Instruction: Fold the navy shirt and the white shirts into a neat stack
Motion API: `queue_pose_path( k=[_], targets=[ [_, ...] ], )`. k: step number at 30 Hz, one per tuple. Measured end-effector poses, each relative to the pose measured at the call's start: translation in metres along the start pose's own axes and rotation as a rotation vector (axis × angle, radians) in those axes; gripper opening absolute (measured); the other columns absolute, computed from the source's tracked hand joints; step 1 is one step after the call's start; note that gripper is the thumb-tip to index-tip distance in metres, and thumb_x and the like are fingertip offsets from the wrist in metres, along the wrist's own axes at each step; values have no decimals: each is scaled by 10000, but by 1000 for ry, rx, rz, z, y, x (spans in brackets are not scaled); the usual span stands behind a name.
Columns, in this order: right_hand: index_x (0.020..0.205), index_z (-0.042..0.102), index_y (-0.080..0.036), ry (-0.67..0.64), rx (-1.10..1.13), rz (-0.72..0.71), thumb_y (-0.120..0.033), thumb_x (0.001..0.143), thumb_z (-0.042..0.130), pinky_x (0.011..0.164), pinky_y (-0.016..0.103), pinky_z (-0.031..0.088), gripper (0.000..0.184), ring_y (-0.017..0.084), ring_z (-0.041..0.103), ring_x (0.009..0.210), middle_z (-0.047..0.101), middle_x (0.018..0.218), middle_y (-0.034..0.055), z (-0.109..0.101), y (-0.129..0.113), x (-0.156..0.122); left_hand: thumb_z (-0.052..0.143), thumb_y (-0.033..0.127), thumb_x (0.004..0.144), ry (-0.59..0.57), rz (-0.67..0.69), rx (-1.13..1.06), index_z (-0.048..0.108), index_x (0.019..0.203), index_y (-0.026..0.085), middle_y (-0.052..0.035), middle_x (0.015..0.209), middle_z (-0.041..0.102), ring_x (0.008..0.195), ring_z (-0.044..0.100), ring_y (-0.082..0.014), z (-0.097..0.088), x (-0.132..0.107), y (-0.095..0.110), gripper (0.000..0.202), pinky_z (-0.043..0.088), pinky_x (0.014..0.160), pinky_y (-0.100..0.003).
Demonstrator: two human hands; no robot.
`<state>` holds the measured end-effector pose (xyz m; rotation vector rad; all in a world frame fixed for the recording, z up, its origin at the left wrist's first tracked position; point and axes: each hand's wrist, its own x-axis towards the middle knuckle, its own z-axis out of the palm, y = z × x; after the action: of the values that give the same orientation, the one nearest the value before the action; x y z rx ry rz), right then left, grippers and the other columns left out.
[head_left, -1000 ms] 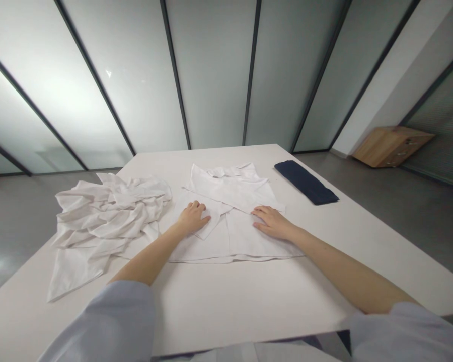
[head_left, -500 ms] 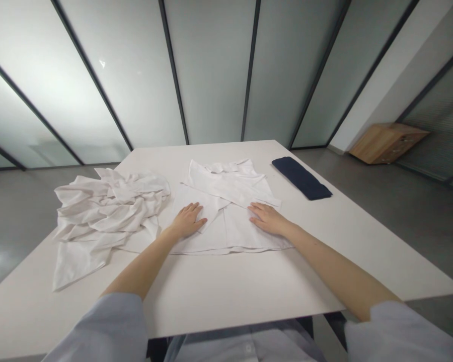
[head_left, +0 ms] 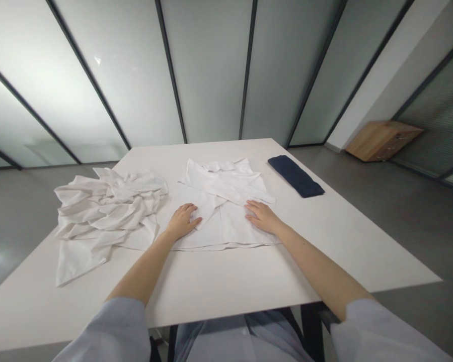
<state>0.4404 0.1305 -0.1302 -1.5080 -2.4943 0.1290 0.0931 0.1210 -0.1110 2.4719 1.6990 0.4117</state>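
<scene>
My left hand [head_left: 181, 222] lies flat on a white collared shirt [head_left: 230, 226], beside the tip of a sleeve folded across the front. My right hand [head_left: 260, 217] rests flat on the shirt's right side, just below another folded-over band of cloth. Neither hand grips the cloth. The collar lies at the far end of the shirt, and its hem runs nearest me. To the left of my left hand, a crumpled white garment [head_left: 105, 208] lies in a loose heap, touching or nearly touching the shirt.
A folded navy cloth [head_left: 295, 176] lies near the far right of the white table [head_left: 226, 296]. The table's far and right edges drop to a grey floor. A low wooden cabinet [head_left: 381, 141] stands by the frosted glass wall [head_left: 207, 70].
The whole scene sits higher and farther away in the view, and more of my shirt front shows below the table edge. My hands stay flat on the white shirt.
</scene>
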Motion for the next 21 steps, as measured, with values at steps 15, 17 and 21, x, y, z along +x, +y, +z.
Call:
queue_pose_path(
  k=[15, 17, 21],
  targets=[
    [1348, 542, -176, -28, 30, 5, -360, 943, 443, 1130, 462, 285, 455, 250, 372, 1379, 438, 1478, 129, 1, 1, 1, 481, 451, 884, -11, 18, 23, 546, 1278, 205, -93, 1387, 520, 1282, 475, -238, 1, 3, -9, 469, 366, 1108, -389],
    [1343, 545, -180, -15, 31, -2, -354, 943, 450, 1132, 468, 279, 447, 250, 376, 1377, 446, 1473, 127, 3, 3, 3, 468, 449, 889, -13, 26, 23, 542, 1289, 194, -98, 1400, 515, 1288, 474, -243, 1, 3, -9, 481, 367, 1109, -399],
    [1327, 558, -185, 15, 35, -23, -344, 947, 447, 1131, 463, 284, 426, 246, 389, 1369, 469, 1455, 125, 5, 6, 6, 463, 445, 890, 5, 49, 15, 544, 1297, 191, -99, 1407, 517, 1288, 482, -250, 3, 3, -12, 487, 372, 1108, -413]
  ],
)
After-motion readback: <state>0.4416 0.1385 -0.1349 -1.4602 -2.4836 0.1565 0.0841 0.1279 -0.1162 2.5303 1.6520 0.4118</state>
